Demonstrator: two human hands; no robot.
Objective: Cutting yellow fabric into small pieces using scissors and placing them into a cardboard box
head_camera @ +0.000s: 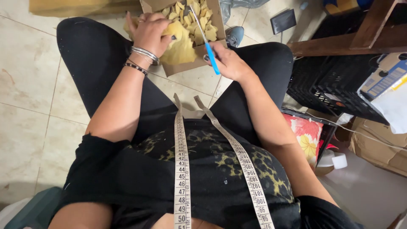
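Measuring tape (182, 169) hangs at 6 o'clock; left hand (149, 32) clutches yellow foam (180, 44), right hand (227, 59) grips blue-handled scissors (207, 44), blades half-hidden over the cardboard box (186, 65).

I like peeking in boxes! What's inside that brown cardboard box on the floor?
The cardboard box holds many small yellow cut pieces. The left hand, its yellow sheet and the scissors in the right hand cover the rest, so the bottom stays hidden.
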